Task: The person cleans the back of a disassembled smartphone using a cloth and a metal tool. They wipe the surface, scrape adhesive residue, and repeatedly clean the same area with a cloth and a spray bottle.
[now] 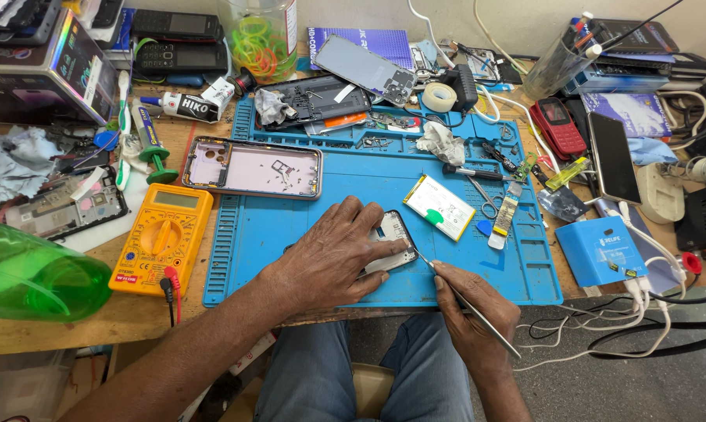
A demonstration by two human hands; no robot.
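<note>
**Opened phone held flat on mat, tool at its edge**

The small opened phone body with a pale grey inner frame [390,238] lies near the front edge of the blue ribbed silicone work mat [290,223], largely covered by the left hand [333,254], which presses down on it with fingers spread flat. The right hand [470,316] is clamped around a thin metal tweezer-like tool [466,301], whose tip meets the phone body's right edge. The two hands sit close together, not touching. Just beyond the phone body lies a flat white battery with a green corner [439,206]. Further back on the mat rests a lilac phone back shell [253,167]. A yellow-orange multimeter [162,237] stands left of the mat on the wooden bench [134,316].
</note>
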